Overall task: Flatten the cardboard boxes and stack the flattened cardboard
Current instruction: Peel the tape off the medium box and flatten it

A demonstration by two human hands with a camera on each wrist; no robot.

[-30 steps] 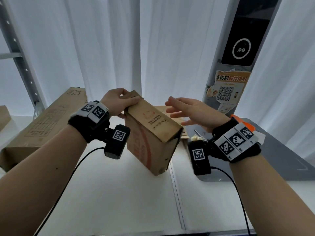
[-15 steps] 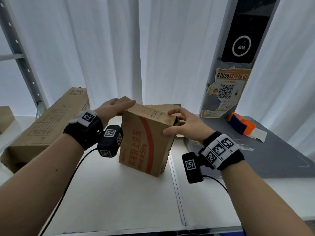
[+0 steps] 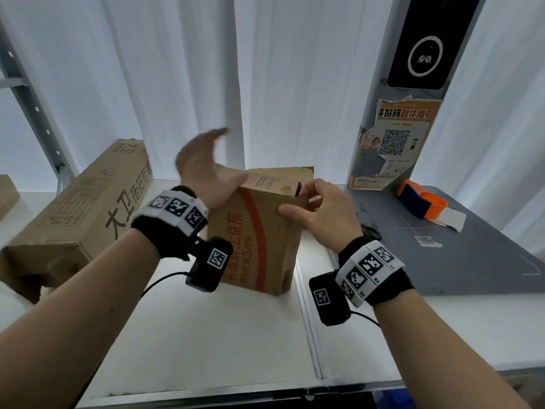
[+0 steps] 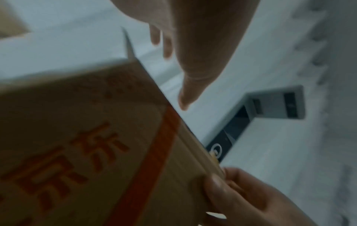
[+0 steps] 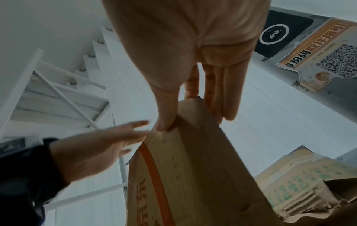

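A small brown cardboard box (image 3: 259, 240) with red print stands upright on the white table (image 3: 206, 335). My right hand (image 3: 298, 199) pinches its top right corner, thumb on the near face and fingers behind the edge (image 5: 228, 107). My left hand (image 3: 203, 157) is raised over the box's top left corner, blurred, with fingers straight (image 4: 183, 85) and holding nothing. Whether its heel touches the box is unclear. The left wrist view shows the box's printed face (image 4: 86, 152) close up. Behind the box lies more brown cardboard (image 5: 301, 175).
A long cardboard box (image 3: 82, 211) lies at the left, with another box's corner (image 3: 7, 193) beyond it. A grey mat (image 3: 442, 261) at the right carries an orange tape dispenser (image 3: 421, 202). A pillar with a poster (image 3: 395, 143) and white curtains stand behind.
My left hand has come off the box's top and risen with fingers spread. My right hand has kept its hold at the top right corner, and the box now stands more upright.
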